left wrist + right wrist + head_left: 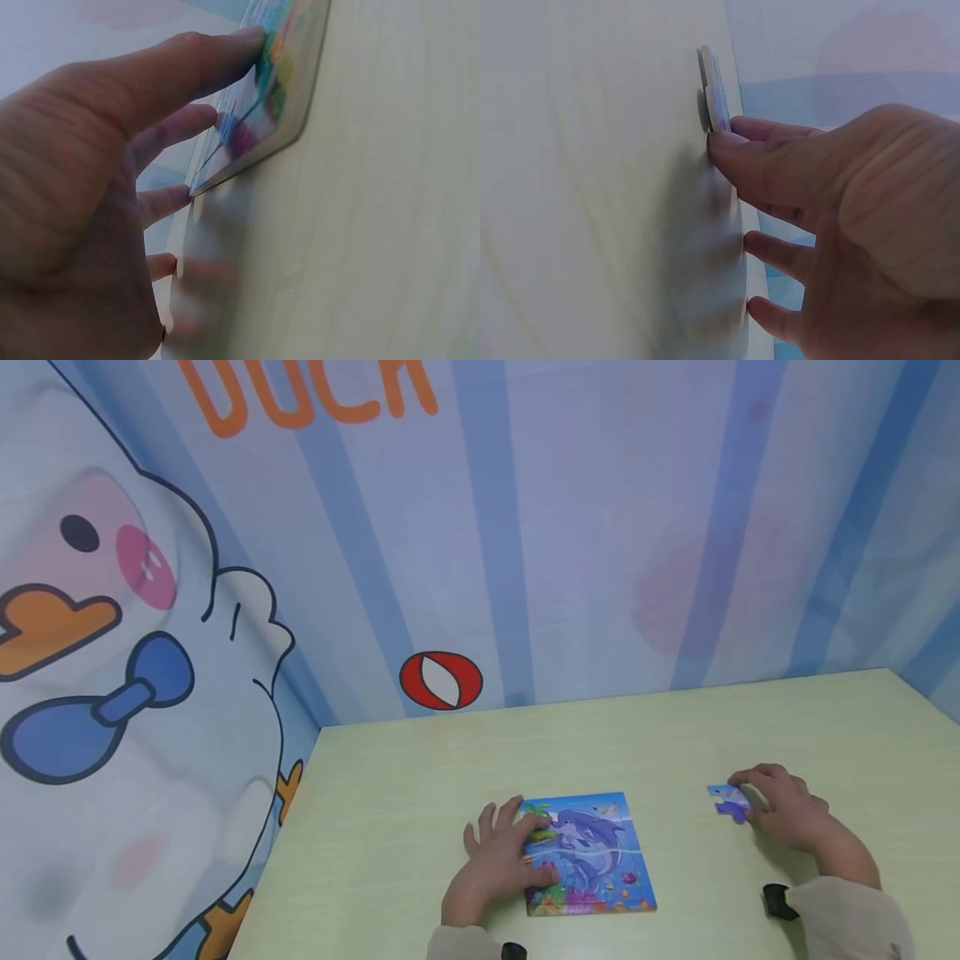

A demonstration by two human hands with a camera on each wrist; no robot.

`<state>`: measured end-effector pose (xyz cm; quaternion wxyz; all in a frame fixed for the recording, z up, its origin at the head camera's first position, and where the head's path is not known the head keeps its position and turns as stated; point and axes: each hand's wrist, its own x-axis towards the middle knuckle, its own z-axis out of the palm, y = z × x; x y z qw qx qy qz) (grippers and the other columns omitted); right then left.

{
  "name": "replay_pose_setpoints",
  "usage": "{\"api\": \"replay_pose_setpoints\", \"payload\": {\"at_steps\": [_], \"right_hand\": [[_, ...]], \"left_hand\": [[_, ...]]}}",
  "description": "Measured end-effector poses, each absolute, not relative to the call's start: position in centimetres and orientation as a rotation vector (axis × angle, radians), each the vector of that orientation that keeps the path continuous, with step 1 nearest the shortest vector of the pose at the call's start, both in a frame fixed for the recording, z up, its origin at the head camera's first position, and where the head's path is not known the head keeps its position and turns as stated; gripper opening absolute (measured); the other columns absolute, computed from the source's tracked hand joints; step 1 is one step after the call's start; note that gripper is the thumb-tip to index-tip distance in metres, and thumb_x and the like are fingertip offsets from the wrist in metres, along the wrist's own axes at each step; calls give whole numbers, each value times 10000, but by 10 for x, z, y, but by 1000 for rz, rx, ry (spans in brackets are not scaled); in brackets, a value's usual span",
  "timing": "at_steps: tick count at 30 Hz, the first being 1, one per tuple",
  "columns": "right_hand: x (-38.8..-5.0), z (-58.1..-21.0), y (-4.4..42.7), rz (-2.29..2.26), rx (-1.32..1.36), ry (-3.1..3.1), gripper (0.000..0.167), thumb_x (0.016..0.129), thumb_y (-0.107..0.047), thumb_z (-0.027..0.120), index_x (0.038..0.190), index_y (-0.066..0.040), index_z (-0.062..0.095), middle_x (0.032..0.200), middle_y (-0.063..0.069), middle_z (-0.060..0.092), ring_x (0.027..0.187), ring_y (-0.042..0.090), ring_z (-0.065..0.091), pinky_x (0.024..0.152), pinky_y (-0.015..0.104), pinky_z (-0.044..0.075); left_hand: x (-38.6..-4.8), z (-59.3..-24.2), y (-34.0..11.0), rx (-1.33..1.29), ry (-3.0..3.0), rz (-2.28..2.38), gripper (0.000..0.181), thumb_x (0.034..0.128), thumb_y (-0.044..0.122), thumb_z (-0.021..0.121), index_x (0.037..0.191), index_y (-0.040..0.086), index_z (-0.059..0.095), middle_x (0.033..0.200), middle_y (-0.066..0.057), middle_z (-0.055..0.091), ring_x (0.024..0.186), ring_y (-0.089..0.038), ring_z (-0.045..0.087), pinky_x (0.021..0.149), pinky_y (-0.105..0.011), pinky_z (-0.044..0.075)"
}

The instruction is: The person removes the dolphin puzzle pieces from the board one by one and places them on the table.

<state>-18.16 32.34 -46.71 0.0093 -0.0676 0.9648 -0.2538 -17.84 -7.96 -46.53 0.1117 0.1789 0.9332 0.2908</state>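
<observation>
A square jigsaw puzzle (600,856) with a dolphin picture lies flat on the table near the front middle. My left hand (491,860) rests at its left side, thumb and index fingertip touching the picture, the other fingers spread. In the left wrist view, the puzzle's corner (281,112) shows beneath the thumb. Off to the right, my right hand (795,814) pinches a small blue and purple jigsaw piece (731,803) by its right edge, between thumb and index finger. The right wrist view shows this piece (718,97) edge-on, close to the tabletop.
The pale wooden table (405,793) meets a blue striped cloth backdrop (585,527) at its far edge. A large printed duck (150,693) covers the backdrop on the left. Bare tabletop separates the puzzle from the loose piece.
</observation>
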Motion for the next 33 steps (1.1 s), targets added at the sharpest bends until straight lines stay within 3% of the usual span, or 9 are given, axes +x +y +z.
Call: {"api": "replay_pose_setpoints", "payload": {"at_steps": [7, 15, 33], "right_hand": [[-182, -468, 325, -798, -229, 3007, 407, 879, 23, 633, 1273, 37, 531, 1320, 419, 347, 1167, 719, 328, 799, 840, 303], [-184, -464, 328, -861, -259, 2950, 540, 866, 75, 625, 1362, 147, 423, 1368, 465, 370, 1253, 663, 325, 976, 760, 307], [-186, -450, 306, -956, -297, 2917, 457, 949, -12, 605, 1331, 180, 444, 1355, 459, 407, 1254, 656, 343, 971, 739, 337]], "left_hand": [[-179, -465, -80, 523, 2742, 854, 627, 788, 427, 836, 1346, 237, 620, 1592, -124, 310, 1460, -493, 148, 1069, -789, 68], [-178, -465, -80, 532, 2750, 860, 628, 785, 418, 842, 1342, 229, 622, 1590, -129, 313, 1456, -501, 151, 1067, -790, 69], [-178, -466, -80, 534, 2752, 850, 628, 785, 404, 848, 1343, 238, 614, 1597, -121, 310, 1461, -493, 151, 1071, -786, 73]]}}
